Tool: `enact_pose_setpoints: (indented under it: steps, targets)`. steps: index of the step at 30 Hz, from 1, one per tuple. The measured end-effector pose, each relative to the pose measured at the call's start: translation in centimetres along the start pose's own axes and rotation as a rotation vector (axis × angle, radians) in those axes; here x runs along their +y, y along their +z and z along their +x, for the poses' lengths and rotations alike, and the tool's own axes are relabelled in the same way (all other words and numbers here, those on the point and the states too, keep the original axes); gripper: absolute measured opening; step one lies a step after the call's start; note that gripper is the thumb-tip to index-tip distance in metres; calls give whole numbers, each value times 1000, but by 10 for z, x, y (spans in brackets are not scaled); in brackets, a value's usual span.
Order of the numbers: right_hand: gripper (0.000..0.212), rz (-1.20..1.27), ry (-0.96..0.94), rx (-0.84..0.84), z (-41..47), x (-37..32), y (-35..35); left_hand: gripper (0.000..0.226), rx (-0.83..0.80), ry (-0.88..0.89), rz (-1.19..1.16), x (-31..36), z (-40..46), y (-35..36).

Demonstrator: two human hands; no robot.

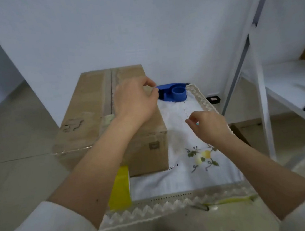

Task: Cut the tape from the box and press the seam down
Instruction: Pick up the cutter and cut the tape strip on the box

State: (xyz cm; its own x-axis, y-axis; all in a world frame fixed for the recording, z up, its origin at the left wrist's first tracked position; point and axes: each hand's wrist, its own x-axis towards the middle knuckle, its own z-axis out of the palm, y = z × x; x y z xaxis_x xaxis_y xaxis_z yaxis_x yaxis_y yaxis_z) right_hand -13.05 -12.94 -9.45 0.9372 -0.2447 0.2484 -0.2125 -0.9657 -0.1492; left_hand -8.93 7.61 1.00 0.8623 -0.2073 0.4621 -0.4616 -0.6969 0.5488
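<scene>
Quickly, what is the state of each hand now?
Left hand: fingers curled above the brown cardboard box; grip cannot be told.
Right hand: fingers pinched; contents cannot be told.

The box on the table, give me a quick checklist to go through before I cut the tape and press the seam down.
1. Cardboard box sits flat on the cloth-covered table: ok.
2. Top seam in view and reachable: ok; its flaps look closed.
3. Blue tape dispenser within reach, beside the box: ok.
4. Left hand over the box's right edge, fingertips pinched near the dispenser: holding tape, cannot tell.
5. Right hand above the cloth, fingers pinched together: whether it holds a tape end, cannot tell.
6. Tape strand between the hands taut for cutting: cannot tell, no strand is visible.
</scene>
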Motion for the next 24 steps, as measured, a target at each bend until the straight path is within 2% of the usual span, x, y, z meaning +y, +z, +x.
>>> enact_pose_setpoints:
  steps: [10,17,24]
  targets:
    - [30,24,14,22,-90,-19,-30,13,221,-136,-172,-19,-102,-49]
    - [26,103,127,-62,-107,-5,-18,12,81,-83,-196,-20,-153,-13]
    - [35,148,197,-134,-78,17,12,18,-120,-98,-192,-28,-171,55]
